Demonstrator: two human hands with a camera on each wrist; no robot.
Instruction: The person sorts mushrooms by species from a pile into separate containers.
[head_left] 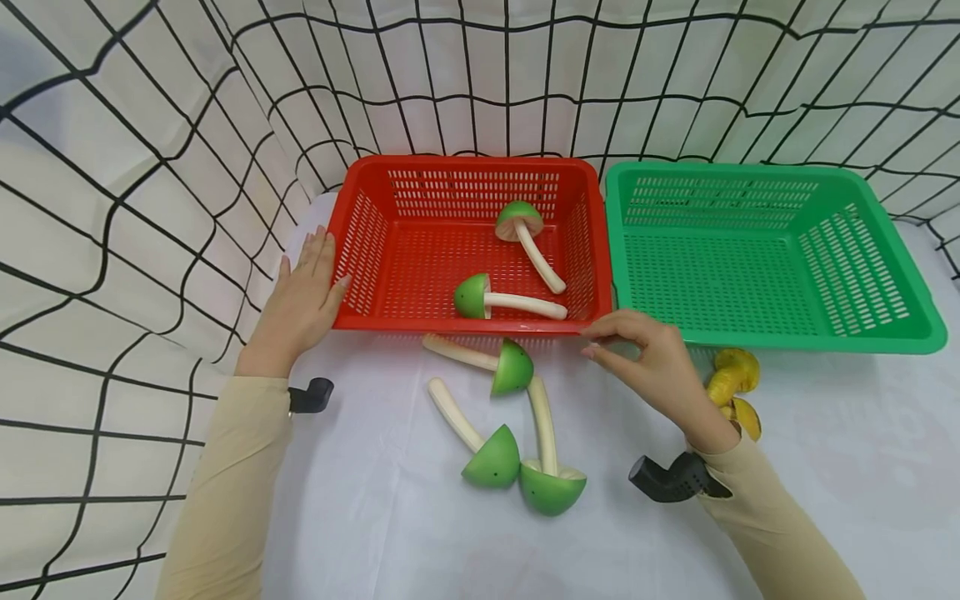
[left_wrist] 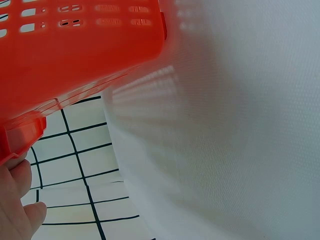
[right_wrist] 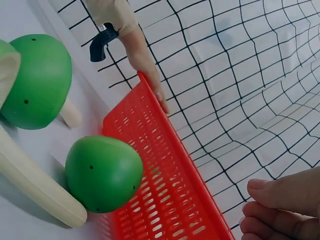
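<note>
In the head view my left hand [head_left: 298, 300] lies against the left end of a red plastic basket [head_left: 457, 327], its fingers straight. The left wrist view shows those fingers touching the rim. My right hand [head_left: 645, 354] is at the basket's front right corner, thumb and index finger apart, holding nothing; contact with the rim is unclear. Two green-capped toy mushrooms lie inside the basket, one at the back [head_left: 519, 218] and one at the front [head_left: 472, 297]. Before the basket lie three more, the nearest [head_left: 512, 368], a left one [head_left: 491, 458] and a right one [head_left: 551, 492].
A green plastic basket [head_left: 780, 340] stands just right of the red one. Yellow mushroom-like pieces [head_left: 733, 375] lie below it, partly behind my right wrist. Black grid netting over white cloth [head_left: 465, 67] rises at the back and left. White cloth [head_left: 390, 533] covers the table.
</note>
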